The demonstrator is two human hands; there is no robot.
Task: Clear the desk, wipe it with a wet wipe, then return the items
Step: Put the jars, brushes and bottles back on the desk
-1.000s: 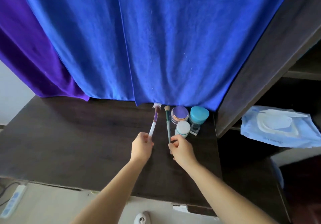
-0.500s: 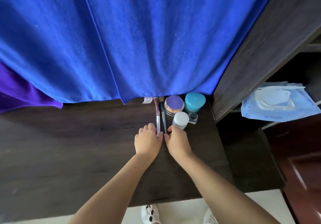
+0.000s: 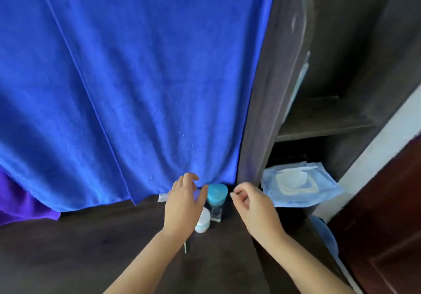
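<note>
Dark wood desk (image 3: 91, 248). Far right corner: teal-capped clear bottle (image 3: 216, 196), upright; white jar (image 3: 202, 222) just beside it, nearer. Brush handle tip (image 3: 185, 247) lies flat on desk. Blue wipes pack (image 3: 300, 185) lies flat on shelf to the right.

Nothing here reads clearly. The blue wet wipe pack (image 3: 300, 186) on the shelf carries a small dark line of print near its front edge — too blurred to make out — and the jars show no legible labels.
</note>
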